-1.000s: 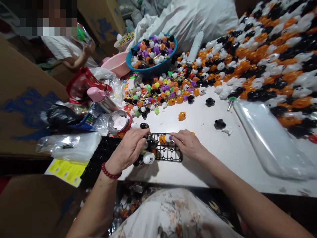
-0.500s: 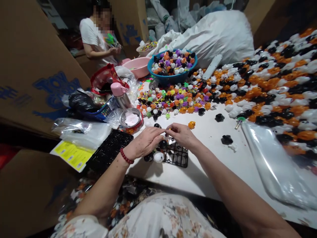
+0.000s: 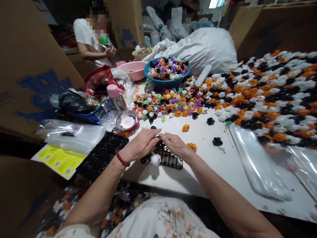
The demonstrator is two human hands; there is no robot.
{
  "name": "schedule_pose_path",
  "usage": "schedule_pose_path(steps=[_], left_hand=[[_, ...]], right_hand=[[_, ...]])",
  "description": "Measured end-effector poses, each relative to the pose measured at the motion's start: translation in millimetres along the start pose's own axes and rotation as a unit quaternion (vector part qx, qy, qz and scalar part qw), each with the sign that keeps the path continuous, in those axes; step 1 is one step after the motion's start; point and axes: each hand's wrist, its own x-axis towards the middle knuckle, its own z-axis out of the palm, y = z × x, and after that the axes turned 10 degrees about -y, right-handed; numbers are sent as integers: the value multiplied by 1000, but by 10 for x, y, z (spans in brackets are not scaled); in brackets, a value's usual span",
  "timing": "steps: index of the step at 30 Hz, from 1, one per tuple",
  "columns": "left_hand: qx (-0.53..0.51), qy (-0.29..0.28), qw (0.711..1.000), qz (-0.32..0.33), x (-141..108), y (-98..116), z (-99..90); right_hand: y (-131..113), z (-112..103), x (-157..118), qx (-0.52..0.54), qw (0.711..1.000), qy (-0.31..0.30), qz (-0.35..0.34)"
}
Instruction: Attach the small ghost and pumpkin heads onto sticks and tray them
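My left hand point(image 3: 140, 146) reaches over the left end of a black plastic grid tray point(image 3: 172, 161), its fingers stretched out and the thumb a little apart. My right hand point(image 3: 176, 145) comes in from the other side with fingers bent and closed together. What its fingertips hold, if anything, is hidden. The fingertips of both hands nearly meet above a round black toy piece point(image 3: 159, 146). Below my left hand a white skull-like toy head point(image 3: 156, 159) and another black piece point(image 3: 145, 160) sit at the tray's left edge. An orange toy piece point(image 3: 192, 146) shows just beyond my right wrist.
Heaped orange, white and black toy pieces point(image 3: 262, 96) cover the table's right. Smaller coloured pieces point(image 3: 168, 100) lie ahead, before a blue basin point(image 3: 166, 82). A flask point(image 3: 116, 97), black trays point(image 3: 104, 153) and clear bags point(image 3: 257, 165) flank me. A person point(image 3: 86, 38) stands behind.
My view has shifted slightly up and to the right. My right fingers have dipped closer to the black piece; the small yellowish bit at their tips no longer shows. My left hand stays over the tray.
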Motion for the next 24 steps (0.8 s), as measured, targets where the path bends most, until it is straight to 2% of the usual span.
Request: schedule_pose_path(steps=[5, 8, 11, 16, 18, 20, 22, 24], left_hand=[[29, -23, 999, 13, -29, 60, -35], [67, -41, 997, 20, -23, 72, -27], [84, -27, 996, 23, -8, 35, -3], [97, -3, 994, 51, 16, -135, 59], [106, -3, 992, 64, 26, -204, 83], [114, 1, 991, 74, 34, -249, 97], [120, 2, 990, 78, 41, -267, 96], [122, -4, 990, 76, 48, -264, 82]], right_hand=[[-33, 34, 30, -31, 999, 0, 34], [2, 60, 73, 31, 998, 27, 50], [43, 93, 67, 90, 994, 48, 40], [138, 72, 7, 134, 990, -7, 36], [209, -61, -16, 129, 991, 9, 15], [323, -314, -58, 99, 993, 63, 24], [502, -674, -132, 42, 984, 145, 93], [745, -1083, -236, -26, 947, 238, 212]])
